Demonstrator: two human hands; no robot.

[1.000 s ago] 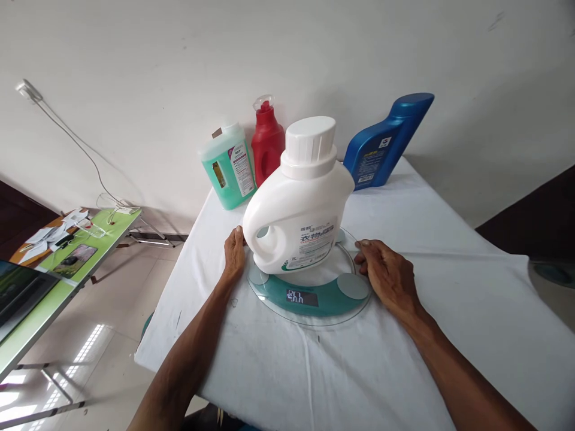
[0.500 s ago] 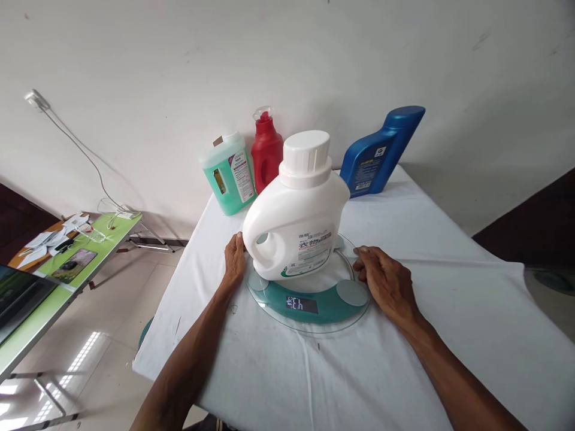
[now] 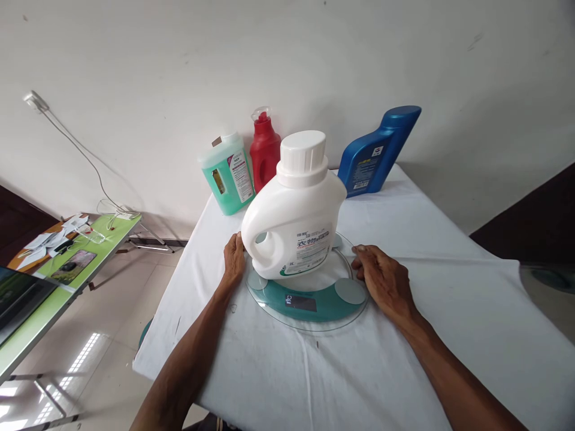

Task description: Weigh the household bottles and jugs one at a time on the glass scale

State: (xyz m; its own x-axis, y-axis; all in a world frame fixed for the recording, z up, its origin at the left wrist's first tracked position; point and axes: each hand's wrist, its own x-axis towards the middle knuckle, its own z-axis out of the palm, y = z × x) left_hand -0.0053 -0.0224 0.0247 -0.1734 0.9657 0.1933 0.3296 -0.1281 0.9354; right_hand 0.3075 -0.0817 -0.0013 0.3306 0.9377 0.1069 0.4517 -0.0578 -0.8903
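From the head view, a large white detergent jug [image 3: 294, 224] stands upright on a round glass scale [image 3: 309, 302] near the middle of the table [image 3: 404, 359], its handle toward nine o'clock and its white cap on. The left hand [image 3: 234, 258] rests at the scale's nine o'clock edge, fingertips against the rim and close to the base of the jug; the right hand [image 3: 381, 281] lies flat at three o'clock, fingers touching the glass rim. Neither grip closes around anything: both hands are loosely spread, palms down, steadying the scale rather than the jug. By my reckoning this is the weighing step, with the jug set down and the small display [image 3: 302, 302] at six o'clock facing the person; its digits are too dim to read. A next move would, I judge, call for lifting both hands clear of the glass so that they add no load, then a firm hold on the jug's handle. The table wears a creased white cloth. At its far edge, toward twelve o'clock and against the pale wall, stand a green bottle [image 3: 227, 173], a red bottle [image 3: 265, 149] and a leaning blue bottle [image 3: 375, 152]. Off at nine o'clock a green side table [image 3: 81, 257] carries papers, and a white cable runs up the wall; the floor is glossy tile.
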